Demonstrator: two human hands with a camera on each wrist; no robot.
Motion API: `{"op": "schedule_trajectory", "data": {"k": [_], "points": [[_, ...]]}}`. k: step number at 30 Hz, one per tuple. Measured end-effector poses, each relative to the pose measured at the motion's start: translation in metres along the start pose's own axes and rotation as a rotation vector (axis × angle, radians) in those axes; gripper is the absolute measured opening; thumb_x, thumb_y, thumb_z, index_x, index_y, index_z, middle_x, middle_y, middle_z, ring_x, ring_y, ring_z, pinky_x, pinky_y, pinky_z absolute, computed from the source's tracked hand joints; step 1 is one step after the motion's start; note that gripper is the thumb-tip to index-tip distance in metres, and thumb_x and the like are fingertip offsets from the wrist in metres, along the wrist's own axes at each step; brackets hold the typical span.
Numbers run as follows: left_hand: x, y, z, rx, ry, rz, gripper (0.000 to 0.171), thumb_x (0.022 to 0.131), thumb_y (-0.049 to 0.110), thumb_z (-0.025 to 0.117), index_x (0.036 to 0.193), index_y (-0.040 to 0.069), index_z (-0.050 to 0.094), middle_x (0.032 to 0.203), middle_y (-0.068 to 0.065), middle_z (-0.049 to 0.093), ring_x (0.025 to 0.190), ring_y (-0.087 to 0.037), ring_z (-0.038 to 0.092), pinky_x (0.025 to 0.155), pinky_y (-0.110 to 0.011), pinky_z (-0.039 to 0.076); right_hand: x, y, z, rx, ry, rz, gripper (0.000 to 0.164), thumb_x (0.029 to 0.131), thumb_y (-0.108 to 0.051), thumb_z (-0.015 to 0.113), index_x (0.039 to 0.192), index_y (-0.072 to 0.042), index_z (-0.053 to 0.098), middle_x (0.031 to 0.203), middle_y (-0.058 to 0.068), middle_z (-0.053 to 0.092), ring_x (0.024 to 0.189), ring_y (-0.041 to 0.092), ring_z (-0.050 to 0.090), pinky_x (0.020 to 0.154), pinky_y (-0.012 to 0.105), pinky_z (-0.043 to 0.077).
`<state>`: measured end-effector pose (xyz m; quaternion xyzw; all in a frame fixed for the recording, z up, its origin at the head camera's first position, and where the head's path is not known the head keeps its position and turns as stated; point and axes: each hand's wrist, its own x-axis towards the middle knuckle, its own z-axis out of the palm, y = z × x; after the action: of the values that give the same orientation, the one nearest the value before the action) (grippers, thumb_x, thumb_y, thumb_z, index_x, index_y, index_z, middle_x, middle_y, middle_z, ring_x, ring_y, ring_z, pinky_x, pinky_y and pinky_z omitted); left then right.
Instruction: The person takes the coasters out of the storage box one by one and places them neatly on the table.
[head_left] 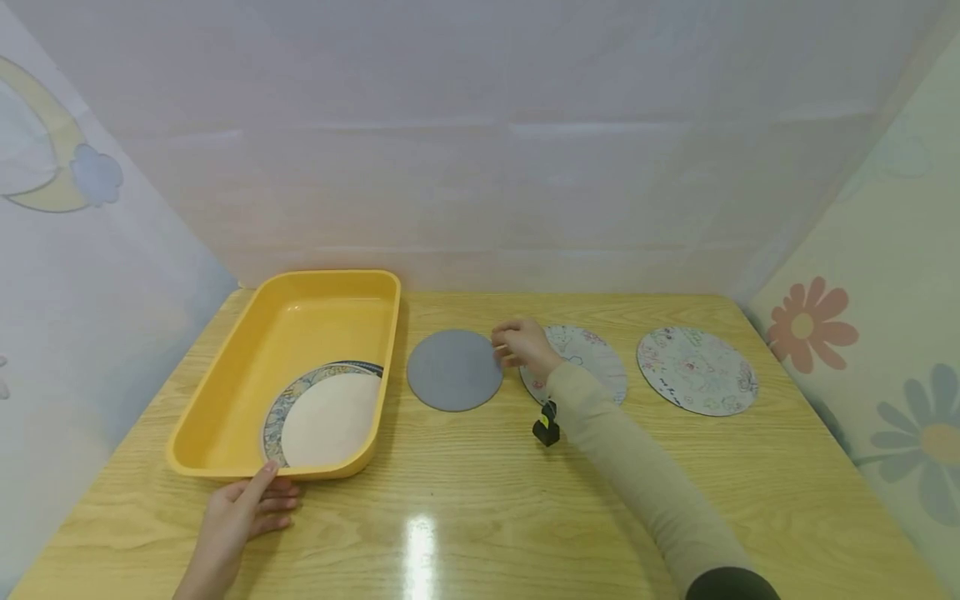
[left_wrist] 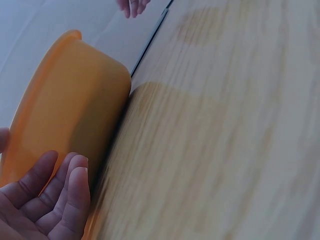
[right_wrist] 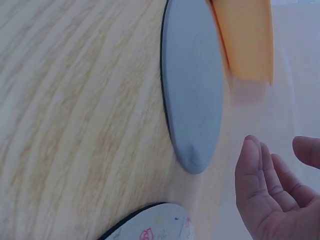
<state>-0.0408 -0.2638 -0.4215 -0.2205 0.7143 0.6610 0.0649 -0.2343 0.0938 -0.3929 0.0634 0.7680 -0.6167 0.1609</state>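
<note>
My left hand [head_left: 238, 510] holds the near rim of a yellow tray [head_left: 300, 333], its thumb over the edge. In the left wrist view, that hand's fingers [left_wrist: 75, 200] are bent against the tray's outer wall [left_wrist: 75, 95]. Inside the tray lie round pieces, the top one pale [head_left: 330, 425], with a patterned border showing beneath it. My right hand [head_left: 527, 346] hovers beside the right edge of a flat grey disc [head_left: 454, 370]. In the right wrist view, its fingers [right_wrist: 250, 170] are loosely bent, apart from the thumb, and hold nothing.
Two white discs with coloured drawings, one partly behind the right wrist [head_left: 588, 358] and one farther right [head_left: 697, 371], lie on the wooden table [head_left: 480, 475]. A black device [head_left: 547, 427] hangs at the right wrist. Pale sheets [head_left: 480, 167] stand around the table.
</note>
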Motion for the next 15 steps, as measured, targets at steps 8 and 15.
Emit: {"op": "schedule_trajectory", "data": {"k": [8, 15], "points": [[0.000, 0.000, 0.000, 0.006, 0.006, -0.006, 0.053, 0.093, 0.042, 0.048, 0.092, -0.009, 0.065, 0.077, -0.003, 0.068, 0.070, -0.013, 0.065, 0.064, -0.032, 0.057, -0.004, -0.010, 0.002, 0.036, -0.026, -0.026, 0.033, 0.093, -0.013, 0.052, 0.123, 0.001, 0.052, 0.116, 0.023, 0.055, 0.088, 0.025, 0.061, 0.088, 0.046, 0.049], [-0.001, 0.000, 0.001, 0.003, 0.002, 0.001, 0.053, 0.093, 0.042, 0.048, 0.093, -0.008, 0.065, 0.077, -0.002, 0.068, 0.070, -0.013, 0.065, 0.065, -0.032, 0.057, -0.010, -0.019, 0.005, 0.005, -0.038, -0.067, 0.033, 0.093, -0.015, 0.054, 0.122, 0.000, 0.054, 0.111, 0.022, 0.058, 0.086, 0.024, 0.062, 0.086, 0.046, 0.050]]}}
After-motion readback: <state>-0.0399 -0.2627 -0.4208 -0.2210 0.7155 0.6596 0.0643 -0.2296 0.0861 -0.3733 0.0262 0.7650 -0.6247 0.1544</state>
